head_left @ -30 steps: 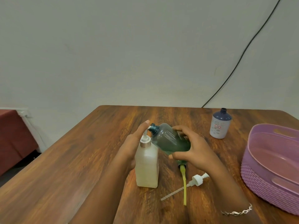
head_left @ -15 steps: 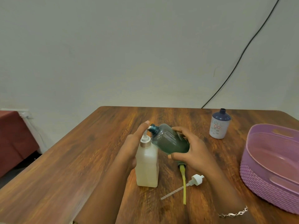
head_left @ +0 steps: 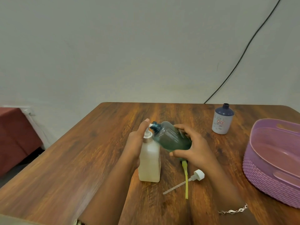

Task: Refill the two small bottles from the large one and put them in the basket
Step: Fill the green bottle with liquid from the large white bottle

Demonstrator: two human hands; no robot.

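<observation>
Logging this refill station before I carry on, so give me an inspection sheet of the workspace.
Surface: wooden table.
Job's things: large pump bottle upright; teal small bottle tilted, mouth at the pump spout; blue-topped small bottle uncapped at the back; purple basket, nothing seen inside.
Clutter: white pump head and yellow-tubed pump lying loose.
Grips: left hand flat against the large pump bottle; right hand holds the teal small bottle.
Cables: black cable on the wall.
Surroundings: red-brown furniture at left.

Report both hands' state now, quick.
Left hand: open, straight fingers resting against the white pump bottle.
Right hand: closed, holding the tilted teal bottle.
</observation>
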